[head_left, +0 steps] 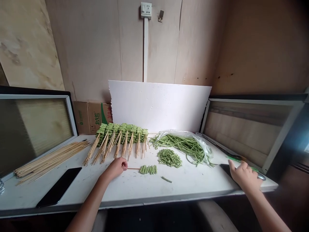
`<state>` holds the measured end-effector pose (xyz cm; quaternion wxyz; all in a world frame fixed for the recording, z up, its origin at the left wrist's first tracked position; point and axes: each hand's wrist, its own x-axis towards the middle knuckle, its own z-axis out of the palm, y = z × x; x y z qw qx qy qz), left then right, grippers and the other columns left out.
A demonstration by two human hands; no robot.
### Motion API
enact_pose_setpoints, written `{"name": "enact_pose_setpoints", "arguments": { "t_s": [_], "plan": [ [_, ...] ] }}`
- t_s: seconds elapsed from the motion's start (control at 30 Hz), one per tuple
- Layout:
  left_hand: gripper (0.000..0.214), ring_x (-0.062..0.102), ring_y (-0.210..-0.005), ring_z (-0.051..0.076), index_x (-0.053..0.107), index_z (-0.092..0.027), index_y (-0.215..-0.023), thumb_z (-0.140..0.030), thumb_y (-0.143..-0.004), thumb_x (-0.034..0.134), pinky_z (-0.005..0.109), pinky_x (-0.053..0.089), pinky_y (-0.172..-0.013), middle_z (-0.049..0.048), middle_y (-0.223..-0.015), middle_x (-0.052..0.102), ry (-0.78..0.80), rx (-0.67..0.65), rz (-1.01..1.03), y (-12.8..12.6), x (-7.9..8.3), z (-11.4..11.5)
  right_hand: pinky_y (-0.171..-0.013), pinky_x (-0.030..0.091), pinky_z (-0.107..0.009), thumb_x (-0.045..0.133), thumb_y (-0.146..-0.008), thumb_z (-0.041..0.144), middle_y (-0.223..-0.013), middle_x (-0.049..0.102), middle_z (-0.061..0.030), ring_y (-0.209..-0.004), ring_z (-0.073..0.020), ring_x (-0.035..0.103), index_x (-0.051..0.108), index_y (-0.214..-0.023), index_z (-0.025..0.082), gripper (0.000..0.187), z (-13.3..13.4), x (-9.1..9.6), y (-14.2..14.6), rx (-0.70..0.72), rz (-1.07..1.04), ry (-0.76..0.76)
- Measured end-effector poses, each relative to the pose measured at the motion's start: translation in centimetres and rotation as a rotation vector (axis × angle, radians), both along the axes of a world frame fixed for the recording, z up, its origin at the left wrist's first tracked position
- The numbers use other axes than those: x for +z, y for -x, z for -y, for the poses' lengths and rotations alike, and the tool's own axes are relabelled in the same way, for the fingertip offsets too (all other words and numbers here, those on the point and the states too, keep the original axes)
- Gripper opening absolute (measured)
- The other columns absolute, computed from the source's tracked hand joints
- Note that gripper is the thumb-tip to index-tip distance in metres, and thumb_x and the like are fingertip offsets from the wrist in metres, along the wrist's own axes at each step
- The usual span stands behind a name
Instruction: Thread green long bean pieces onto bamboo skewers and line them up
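White table before a plywood wall. Left hand, grip pinched on a skewer threaded with bean pieces. Right hand, fingers spread, rests on a knife.

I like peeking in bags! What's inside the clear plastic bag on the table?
Long green beans lie in the open bag, spilling out onto the table. The crinkled plastic at the right hides whatever lies underneath there.

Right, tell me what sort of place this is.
Probably a small food-prep station for making vegetable skewers. A stack of finished skewers of cut green beans lies at the back of the white table, loose long beans spill from a plastic bag, and bare bamboo sticks wait on the left.
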<state>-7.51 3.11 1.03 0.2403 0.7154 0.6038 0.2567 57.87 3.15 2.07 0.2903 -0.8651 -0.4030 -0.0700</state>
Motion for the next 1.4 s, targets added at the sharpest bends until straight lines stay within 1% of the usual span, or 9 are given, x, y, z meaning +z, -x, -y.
{"name": "enact_pose_setpoints", "arguments": {
  "t_s": [0.17, 0.37, 0.67, 0.77, 0.9, 1.0, 1.1, 1.3, 1.4],
  "plan": [
    [0.009, 0.061, -0.075, 0.021, 0.065, -0.018, -0.077, -0.02, -0.079, 0.056, 0.026, 0.039, -0.065, 0.0063, -0.082, 0.07, 0.003, -0.001, 0.001, 0.4, -0.9, -0.6, -0.101, 0.042, -0.068, 0.021, -0.097, 0.07, -0.136, 0.057, -0.0361, -0.127, -0.0552, 0.053, 0.05, -0.143, -0.001, 0.09, -0.6, -1.2, -0.5, 0.012, 0.062, 0.009],
    [0.009, 0.06, -0.074, 0.021, 0.064, -0.019, -0.075, -0.021, -0.079, 0.056, 0.026, 0.039, -0.066, 0.0052, -0.079, 0.068, -0.005, -0.001, 0.0, 0.3, -1.0, -0.6, -0.101, 0.043, -0.067, 0.02, -0.099, 0.069, -0.135, 0.058, -0.0355, -0.127, -0.0558, 0.051, 0.047, -0.144, -0.002, 0.089, -1.0, -2.0, -0.9, 0.095, 0.114, 0.04],
    [0.01, 0.057, -0.073, 0.021, 0.064, -0.018, -0.074, -0.024, -0.077, 0.056, 0.027, 0.039, -0.065, 0.0052, -0.076, 0.065, -0.014, -0.014, 0.029, 0.0, -0.3, 0.0, -0.105, 0.041, -0.064, 0.021, -0.101, 0.065, -0.15, 0.052, -0.0263, -0.132, -0.0513, 0.049, 0.031, -0.158, 0.009, 0.081, -1.9, -3.1, -1.8, 0.167, 0.134, 0.068],
    [0.012, 0.057, -0.072, 0.022, 0.064, -0.018, -0.075, -0.026, -0.078, 0.056, 0.028, 0.039, -0.065, 0.0052, -0.077, 0.065, -0.002, -0.023, 0.024, 0.1, -0.5, -0.1, -0.104, 0.04, -0.067, 0.017, -0.102, 0.064, -0.146, 0.055, -0.0268, -0.133, -0.0502, 0.05, 0.033, -0.157, 0.009, 0.079, -1.8, -2.6, -1.6, 0.16, 0.109, 0.046],
    [0.014, 0.058, -0.073, 0.022, 0.066, -0.019, -0.078, -0.028, -0.08, 0.054, 0.028, 0.04, -0.065, 0.0053, -0.08, 0.066, 0.016, -0.045, 0.034, 0.4, -0.8, -0.3, -0.103, 0.041, -0.066, 0.018, -0.101, 0.065, -0.138, 0.061, -0.0261, -0.133, -0.0498, 0.05, 0.04, -0.153, 0.011, 0.078, -1.0, -1.4, -1.7, 0.105, -0.015, -0.084],
    [0.014, 0.058, -0.072, 0.022, 0.065, -0.019, -0.077, -0.028, -0.08, 0.054, 0.027, 0.039, -0.065, 0.0046, -0.077, 0.064, 0.015, -0.043, 0.022, 0.4, -0.9, -0.4, -0.102, 0.044, -0.059, 0.021, -0.102, 0.062, -0.111, 0.075, -0.0203, -0.125, -0.0439, 0.058, 0.046, -0.148, 0.012, 0.073, 0.2, -0.6, -2.3, 0.184, -0.056, -0.219],
    [0.013, 0.056, -0.071, 0.021, 0.062, -0.02, -0.073, -0.03, -0.079, 0.056, 0.028, 0.039, -0.065, 0.0038, -0.074, 0.061, 0.012, -0.043, 0.02, 0.4, -1.0, -0.5, -0.099, 0.047, -0.052, 0.023, -0.101, 0.059, -0.095, 0.079, -0.0121, -0.108, -0.037, 0.066, 0.051, -0.145, 0.015, 0.068, 1.7, 0.2, -3.0, 0.306, -0.021, -0.305],
    [0.016, 0.055, -0.07, 0.022, 0.063, -0.02, -0.075, -0.034, -0.081, 0.058, 0.028, 0.038, -0.065, 0.0034, -0.074, 0.06, 0.005, -0.055, -0.036, 0.5, -1.2, -0.7, -0.093, 0.054, -0.045, 0.022, -0.101, 0.064, -0.088, 0.082, -0.0082, -0.091, -0.0312, 0.074, 0.062, -0.137, 0.019, 0.071, 4.3, 2.1, -4.8, 0.477, -0.139, -0.151],
    [0.017, 0.055, -0.071, 0.022, 0.064, -0.02, -0.076, -0.036, -0.081, 0.058, 0.028, 0.038, -0.065, 0.0037, -0.073, 0.06, 0.0, -0.064, -0.05, 0.8, -1.6, -1.0, -0.097, 0.055, -0.045, 0.018, -0.1, 0.066, -0.103, 0.081, -0.0108, -0.094, -0.0316, 0.074, 0.078, -0.109, 0.022, 0.075, 5.2, 2.8, -5.7, 0.535, -0.15, -0.037]
  ]
}}
